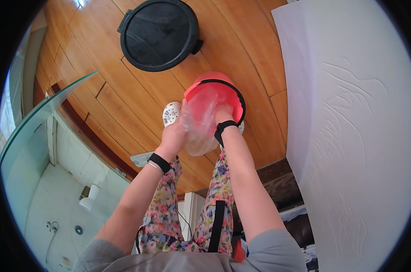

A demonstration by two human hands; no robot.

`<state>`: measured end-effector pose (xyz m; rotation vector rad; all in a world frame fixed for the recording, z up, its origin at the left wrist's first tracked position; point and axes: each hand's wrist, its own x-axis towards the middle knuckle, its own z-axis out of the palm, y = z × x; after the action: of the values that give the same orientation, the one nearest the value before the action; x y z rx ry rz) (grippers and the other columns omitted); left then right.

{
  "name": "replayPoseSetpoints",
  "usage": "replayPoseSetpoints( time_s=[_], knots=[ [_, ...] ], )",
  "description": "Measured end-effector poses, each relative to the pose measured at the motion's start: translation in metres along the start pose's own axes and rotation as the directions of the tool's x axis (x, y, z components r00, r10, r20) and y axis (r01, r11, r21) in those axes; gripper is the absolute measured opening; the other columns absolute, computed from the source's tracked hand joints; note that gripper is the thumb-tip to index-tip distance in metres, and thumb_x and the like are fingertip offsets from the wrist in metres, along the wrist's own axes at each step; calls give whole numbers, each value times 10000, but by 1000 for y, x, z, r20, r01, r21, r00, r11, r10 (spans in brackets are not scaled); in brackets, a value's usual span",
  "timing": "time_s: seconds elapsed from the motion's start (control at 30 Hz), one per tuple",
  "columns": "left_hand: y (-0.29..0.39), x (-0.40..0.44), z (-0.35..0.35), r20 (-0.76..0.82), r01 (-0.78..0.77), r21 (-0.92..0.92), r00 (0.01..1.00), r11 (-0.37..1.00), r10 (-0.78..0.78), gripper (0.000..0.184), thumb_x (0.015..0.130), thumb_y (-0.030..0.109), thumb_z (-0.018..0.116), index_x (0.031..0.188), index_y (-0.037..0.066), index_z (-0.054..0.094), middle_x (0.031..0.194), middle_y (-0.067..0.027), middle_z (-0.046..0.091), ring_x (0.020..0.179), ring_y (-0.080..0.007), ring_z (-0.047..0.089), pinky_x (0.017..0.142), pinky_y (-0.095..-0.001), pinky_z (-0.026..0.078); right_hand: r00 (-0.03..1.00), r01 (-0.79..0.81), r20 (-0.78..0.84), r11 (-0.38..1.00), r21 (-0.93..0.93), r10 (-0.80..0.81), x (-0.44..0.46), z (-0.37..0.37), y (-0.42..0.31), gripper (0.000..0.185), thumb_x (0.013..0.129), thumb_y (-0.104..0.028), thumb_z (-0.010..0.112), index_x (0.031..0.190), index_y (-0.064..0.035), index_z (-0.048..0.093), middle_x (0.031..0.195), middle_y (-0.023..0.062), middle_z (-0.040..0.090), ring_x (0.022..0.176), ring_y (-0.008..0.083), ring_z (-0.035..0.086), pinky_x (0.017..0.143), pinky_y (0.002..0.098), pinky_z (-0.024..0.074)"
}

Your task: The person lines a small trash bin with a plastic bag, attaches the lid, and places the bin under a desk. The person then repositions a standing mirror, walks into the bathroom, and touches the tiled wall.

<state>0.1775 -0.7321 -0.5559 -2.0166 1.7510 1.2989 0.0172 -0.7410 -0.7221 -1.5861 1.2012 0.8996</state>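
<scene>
A pink-red bin [207, 77] with a black rim band stands between my feet, its opening tilted toward me. A clear plastic bag [201, 143] hangs over its near side and reaches into the opening. My left hand [174, 136] is at the left side of the bin, closed on the bag's edge. My right hand [223, 112] reaches into the bin on the right, against the bag; its fingers are hidden by the bag and blur.
A round black lid [160, 36] lies beyond the bin on the wooden floor [251, 59]. A white clog [171, 113] shows at left. A glass panel [29, 122] stands left, and a large white padded surface [350, 136] right.
</scene>
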Motion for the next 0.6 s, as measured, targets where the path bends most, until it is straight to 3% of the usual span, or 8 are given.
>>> replayPoseSetpoints(
  time_s=[0.07,0.13,0.17,0.23,0.33,0.4,0.53,0.6],
  knots=[
    [17,7,2,10,-95,66,995,993,95,554,767,26,507,1305,133,435,948,-181,624,723,-356,626,593,-425,514,999,-15,-33,1000,17,16,18,14,7,299,849,-203,475,1055,-117,673,1142,96,635,1086,231,591,856,421,472],
    [25,11,-1,136,-232,181,968,956,209,575,756,19,523,1310,154,446,986,-157,607,687,-314,633,569,-391,524,998,57,3,898,435,-64,26,20,19,303,844,-211,486,1051,-74,660,1109,145,635,1053,281,602,828,432,489],
    [23,15,4,139,-233,176,968,956,210,575,756,19,523,1310,154,446,986,-157,607,687,-314,633,569,-391,524,998,52,7,899,435,-61,19,12,21,303,844,-211,486,1051,-74,660,1109,145,635,1053,281,602,828,432,489],
    [16,23,18,224,-295,297,946,908,234,417,749,60,553,1160,126,577,938,-144,626,684,-293,647,555,-388,526,987,-61,-92,830,554,134,-7,-16,22,313,833,-222,517,1041,-25,642,1090,208,618,1029,347,592,848,449,475],
    [24,40,28,424,-332,447,896,830,131,220,737,74,574,931,83,677,798,-117,654,676,-281,660,548,-373,528,948,0,-237,746,666,212,-41,-32,25,370,839,-255,529,1095,7,581,1068,256,602,1024,401,568,870,467,452],
    [30,44,28,415,-335,467,900,818,132,150,742,88,581,841,89,695,764,-99,667,684,-254,672,545,-355,528,914,31,-286,655,755,287,-78,-54,22,487,850,-271,534,1245,5,465,1093,281,579,1000,426,566,876,462,448],
    [51,54,18,467,-310,498,883,810,50,128,761,100,587,786,98,713,772,-88,690,717,-227,688,565,-334,536,896,59,-359,733,678,260,-137,-66,3,582,848,-303,556,1351,-54,404,1139,296,559,868,421,619,773,455,502],
    [54,58,22,471,-304,483,881,821,49,128,763,99,588,788,96,713,777,-94,690,723,-229,688,569,-337,537,924,-124,-259,859,497,283,-171,-94,-11,563,847,-282,568,1356,-93,418,1153,288,553,807,415,630,734,450,514]
  ],
)
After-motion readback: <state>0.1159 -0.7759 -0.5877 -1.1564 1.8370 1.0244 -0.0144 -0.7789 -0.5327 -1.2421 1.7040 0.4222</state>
